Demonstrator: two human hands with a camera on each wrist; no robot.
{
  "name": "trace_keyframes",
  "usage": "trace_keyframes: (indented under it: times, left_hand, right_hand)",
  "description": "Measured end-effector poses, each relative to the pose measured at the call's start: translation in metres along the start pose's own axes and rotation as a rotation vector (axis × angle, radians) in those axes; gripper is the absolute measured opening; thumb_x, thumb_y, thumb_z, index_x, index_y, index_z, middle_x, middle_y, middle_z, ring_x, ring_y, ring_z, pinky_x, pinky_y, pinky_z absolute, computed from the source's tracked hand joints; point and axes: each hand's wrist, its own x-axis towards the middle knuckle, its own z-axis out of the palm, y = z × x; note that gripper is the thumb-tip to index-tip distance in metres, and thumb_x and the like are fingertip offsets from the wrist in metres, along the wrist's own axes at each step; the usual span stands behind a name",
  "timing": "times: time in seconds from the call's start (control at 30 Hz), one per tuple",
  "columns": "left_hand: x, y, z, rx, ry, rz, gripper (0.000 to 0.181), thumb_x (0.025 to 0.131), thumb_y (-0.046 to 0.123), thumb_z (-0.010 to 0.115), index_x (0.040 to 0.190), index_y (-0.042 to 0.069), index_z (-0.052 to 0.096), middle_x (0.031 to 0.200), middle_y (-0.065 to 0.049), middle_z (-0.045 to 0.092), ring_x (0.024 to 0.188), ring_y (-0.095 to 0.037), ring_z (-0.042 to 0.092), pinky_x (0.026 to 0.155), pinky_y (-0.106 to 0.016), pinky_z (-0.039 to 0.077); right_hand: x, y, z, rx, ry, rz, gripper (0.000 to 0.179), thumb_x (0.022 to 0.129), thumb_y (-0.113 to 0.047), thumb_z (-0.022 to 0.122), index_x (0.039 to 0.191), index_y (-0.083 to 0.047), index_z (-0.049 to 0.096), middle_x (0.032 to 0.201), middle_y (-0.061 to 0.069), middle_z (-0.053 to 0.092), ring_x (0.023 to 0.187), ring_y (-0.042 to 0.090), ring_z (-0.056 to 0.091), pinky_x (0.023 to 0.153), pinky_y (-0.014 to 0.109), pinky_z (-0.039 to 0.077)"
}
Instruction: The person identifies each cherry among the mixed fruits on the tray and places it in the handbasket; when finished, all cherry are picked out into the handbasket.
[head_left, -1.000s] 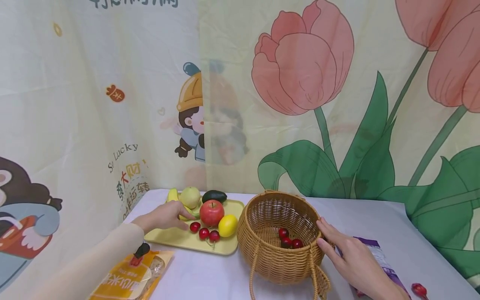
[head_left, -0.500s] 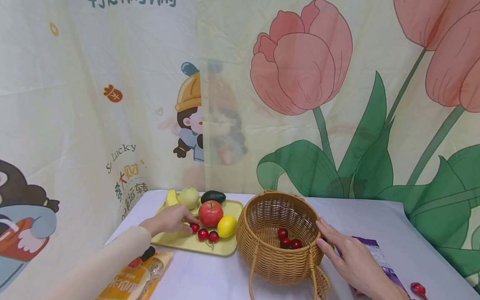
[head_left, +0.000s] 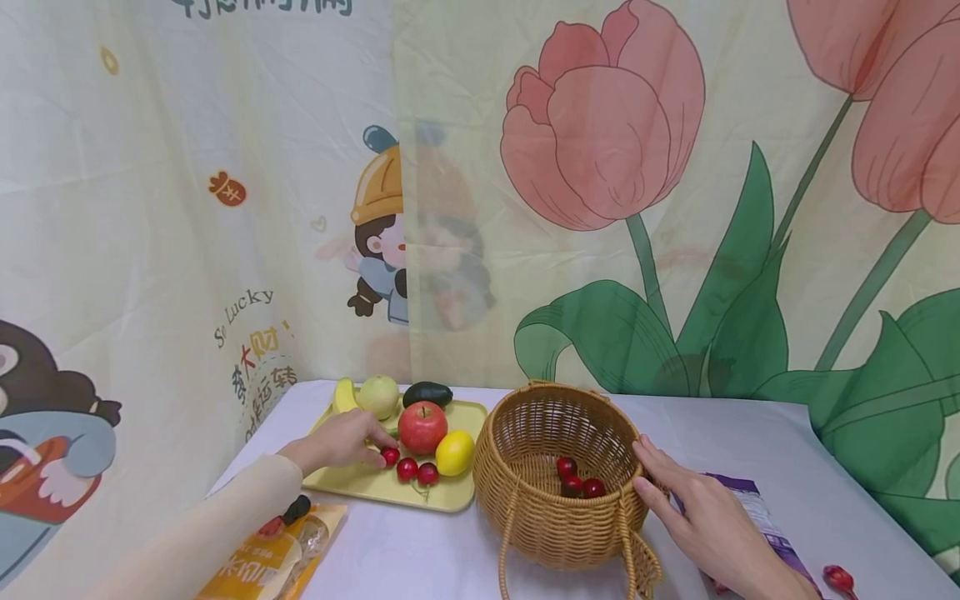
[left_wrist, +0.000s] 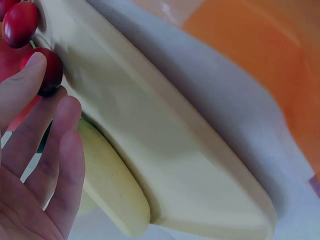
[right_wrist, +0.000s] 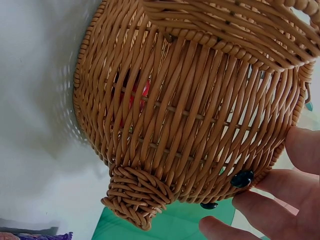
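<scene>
My left hand (head_left: 343,439) reaches over the yellow tray (head_left: 352,481) and pinches a red cherry (left_wrist: 50,72) between thumb and index finger. In the left wrist view the other fingers spread beside a banana (left_wrist: 112,172). Two more cherries (head_left: 407,470) lie just right of it, with thin stems. On the right, my right hand (head_left: 701,508) rests against the side and rim of the brown wicker basket (head_left: 555,529), fingers fairly straight. Several cherries (head_left: 571,486) lie inside the basket. Dark round beads (right_wrist: 242,178) stud the basket near my right fingertips.
Also on the tray are a red apple (head_left: 422,427), a lemon (head_left: 454,452), a pale green round fruit (head_left: 378,397) and an avocado (head_left: 427,394). An orange food bag (head_left: 262,562) lies in front left, a purple bag (head_left: 757,517) behind my right hand, a red bud (head_left: 838,578) far right.
My left hand has moved slightly right and down onto the leftmost cherry, and its fingertips have closed on it. My right hand stays at the basket rim.
</scene>
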Motion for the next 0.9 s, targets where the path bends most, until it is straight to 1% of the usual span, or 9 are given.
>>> trace_keyframes:
  times: [0.17, 0.27, 0.37, 0.43, 0.5, 0.67, 0.73, 0.8, 0.9]
  left_hand:
    - [0.001, 0.000, -0.001, 0.014, -0.002, -0.010, 0.029, 0.083, 0.013, 0.084, 0.111, 0.013, 0.081, 0.102, 0.002, 0.081, 0.083, -0.007, 0.061, 0.077, -0.026, 0.050]
    - [0.000, -0.003, -0.004, 0.026, -0.011, 0.007, 0.028, 0.083, 0.013, 0.084, 0.111, 0.013, 0.081, 0.102, 0.003, 0.081, 0.089, -0.009, 0.065, 0.083, -0.032, 0.055]
    - [-0.005, -0.006, -0.011, 0.033, -0.017, 0.017, 0.026, 0.083, 0.014, 0.084, 0.110, 0.014, 0.082, 0.101, 0.004, 0.081, 0.095, -0.012, 0.070, 0.088, -0.040, 0.058]
    - [-0.009, -0.009, -0.017, 0.034, -0.016, 0.023, 0.026, 0.083, 0.014, 0.084, 0.109, 0.014, 0.082, 0.100, 0.004, 0.081, 0.096, -0.012, 0.071, 0.086, -0.040, 0.058]
    - [-0.013, -0.011, -0.025, 0.022, -0.015, 0.024, 0.026, 0.083, 0.014, 0.084, 0.109, 0.014, 0.082, 0.098, 0.004, 0.081, 0.093, -0.011, 0.072, 0.083, -0.037, 0.058]
    - [-0.023, -0.013, -0.045, -0.040, -0.017, -0.001, 0.026, 0.083, 0.012, 0.084, 0.109, 0.008, 0.081, 0.096, 0.000, 0.081, 0.087, -0.009, 0.069, 0.077, -0.029, 0.058]
    - [-0.026, -0.014, -0.054, -0.050, -0.017, -0.024, 0.026, 0.084, 0.012, 0.083, 0.109, 0.008, 0.081, 0.096, -0.001, 0.081, 0.087, -0.010, 0.069, 0.077, -0.029, 0.059]
    - [-0.029, -0.014, -0.064, -0.063, -0.011, -0.047, 0.025, 0.085, 0.012, 0.082, 0.110, 0.007, 0.081, 0.097, -0.002, 0.081, 0.089, -0.013, 0.070, 0.078, -0.031, 0.060]
    - [-0.030, -0.013, -0.076, -0.077, -0.010, -0.060, 0.026, 0.087, 0.011, 0.081, 0.112, 0.006, 0.079, 0.101, -0.005, 0.081, 0.093, -0.017, 0.072, 0.080, -0.036, 0.062]
  right_hand:
    - [0.001, 0.001, 0.000, 0.002, 0.017, -0.015, 0.060, 0.106, -0.046, 0.052, 0.153, -0.009, 0.047, 0.155, 0.015, 0.049, 0.135, 0.042, 0.056, 0.101, 0.063, 0.050]
    - [0.001, 0.001, 0.000, -0.004, 0.002, -0.002, 0.060, 0.106, -0.046, 0.052, 0.153, -0.009, 0.046, 0.156, 0.015, 0.048, 0.135, 0.043, 0.055, 0.102, 0.063, 0.049]
    - [0.001, 0.001, 0.000, -0.006, -0.007, 0.005, 0.061, 0.106, -0.047, 0.051, 0.154, -0.010, 0.046, 0.156, 0.015, 0.047, 0.136, 0.042, 0.055, 0.102, 0.063, 0.049]
    - [0.000, 0.001, 0.000, -0.002, -0.004, 0.001, 0.060, 0.106, -0.047, 0.051, 0.153, -0.010, 0.046, 0.156, 0.014, 0.047, 0.136, 0.042, 0.055, 0.102, 0.063, 0.049]
    - [0.000, 0.001, 0.000, -0.001, -0.002, -0.001, 0.060, 0.106, -0.047, 0.051, 0.153, -0.009, 0.046, 0.156, 0.014, 0.047, 0.136, 0.042, 0.055, 0.102, 0.063, 0.049]
    - [0.000, 0.001, 0.000, 0.000, -0.004, -0.002, 0.060, 0.106, -0.045, 0.052, 0.153, -0.009, 0.046, 0.156, 0.014, 0.047, 0.136, 0.042, 0.054, 0.102, 0.063, 0.049]
    - [0.000, 0.001, 0.000, -0.002, -0.012, 0.002, 0.060, 0.106, -0.046, 0.051, 0.153, -0.009, 0.046, 0.157, 0.013, 0.047, 0.136, 0.042, 0.055, 0.102, 0.063, 0.049]
    - [0.000, 0.000, 0.000, -0.004, -0.017, 0.006, 0.060, 0.106, -0.047, 0.052, 0.153, -0.010, 0.046, 0.158, 0.013, 0.046, 0.136, 0.042, 0.055, 0.102, 0.063, 0.050]
    - [0.000, 0.000, 0.000, -0.007, -0.023, 0.011, 0.061, 0.106, -0.048, 0.051, 0.153, -0.010, 0.046, 0.158, 0.012, 0.045, 0.136, 0.042, 0.055, 0.101, 0.063, 0.050]
